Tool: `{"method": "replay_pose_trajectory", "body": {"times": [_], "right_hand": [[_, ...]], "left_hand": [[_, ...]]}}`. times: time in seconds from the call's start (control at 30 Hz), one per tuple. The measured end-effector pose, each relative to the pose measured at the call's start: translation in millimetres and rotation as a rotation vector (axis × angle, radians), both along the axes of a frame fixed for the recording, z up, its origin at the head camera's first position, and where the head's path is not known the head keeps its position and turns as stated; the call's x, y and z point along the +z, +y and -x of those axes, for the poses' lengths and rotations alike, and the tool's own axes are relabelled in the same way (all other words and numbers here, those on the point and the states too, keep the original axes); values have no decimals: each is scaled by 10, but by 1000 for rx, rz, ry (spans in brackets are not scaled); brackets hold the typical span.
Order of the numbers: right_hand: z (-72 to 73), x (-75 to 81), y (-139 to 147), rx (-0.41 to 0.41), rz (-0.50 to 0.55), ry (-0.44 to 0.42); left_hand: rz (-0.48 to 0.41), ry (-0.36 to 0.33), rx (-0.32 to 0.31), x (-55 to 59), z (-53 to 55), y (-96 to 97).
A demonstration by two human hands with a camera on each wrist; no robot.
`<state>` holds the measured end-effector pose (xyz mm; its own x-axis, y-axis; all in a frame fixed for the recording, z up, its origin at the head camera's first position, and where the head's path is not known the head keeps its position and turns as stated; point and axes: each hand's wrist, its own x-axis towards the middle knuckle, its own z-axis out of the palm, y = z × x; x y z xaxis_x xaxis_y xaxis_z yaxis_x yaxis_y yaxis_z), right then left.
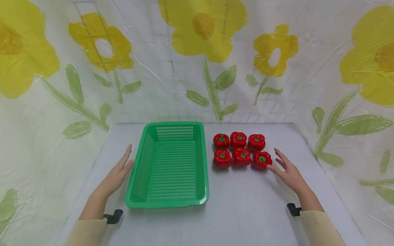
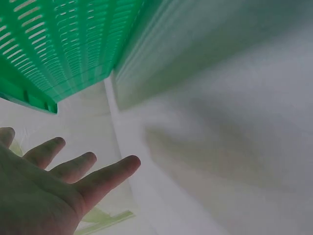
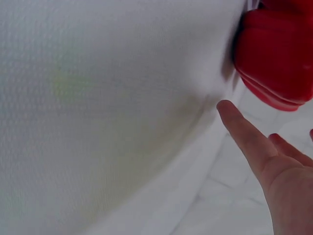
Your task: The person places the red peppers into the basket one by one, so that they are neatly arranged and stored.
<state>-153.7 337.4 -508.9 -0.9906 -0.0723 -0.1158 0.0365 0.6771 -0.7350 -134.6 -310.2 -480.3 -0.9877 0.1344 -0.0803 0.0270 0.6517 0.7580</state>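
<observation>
Several red bell peppers (image 1: 241, 157) with green stems sit in two rows right of the middle of the table. My right hand (image 1: 287, 172) is just right of the nearest right pepper (image 1: 261, 163), thumb tip close to its side, fingers spread and holding nothing. In the right wrist view that red pepper (image 3: 276, 56) looms beside my fingers. A green plastic basket (image 1: 166, 204) with slotted walls stands left of the peppers, its inside bare. Left of the basket, my left hand (image 1: 115, 176) has its fingers extended; the left wrist view shows the basket wall (image 2: 63, 44) beyond them.
The white table (image 1: 240, 208) runs back to a hanging cloth (image 1: 147, 85) printed with yellow flowers, which also encloses both sides. A black band with a small camera (image 1: 114, 216) is on the left wrist, and another wrist camera (image 1: 293, 209) on the right.
</observation>
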Motion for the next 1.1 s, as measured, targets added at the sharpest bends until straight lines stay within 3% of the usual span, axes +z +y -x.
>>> {"method": "replay_pose_trajectory", "body": {"times": [0.13,0.43,0.63,1.1], "right_hand": [[11,-13,-14,-2,26,-1],[12,-50,-52,1,70,-5],[33,-90,-69,-2,100,1],[81,-143,-110,-11,171,-59]], "left_hand": [[-27,-24,-5,-7,20,40],[-190,-56,-27,-96,50,84],[-214,-70,-17,-158,63,97],[-250,-79,-23,-178,118,176]]}}
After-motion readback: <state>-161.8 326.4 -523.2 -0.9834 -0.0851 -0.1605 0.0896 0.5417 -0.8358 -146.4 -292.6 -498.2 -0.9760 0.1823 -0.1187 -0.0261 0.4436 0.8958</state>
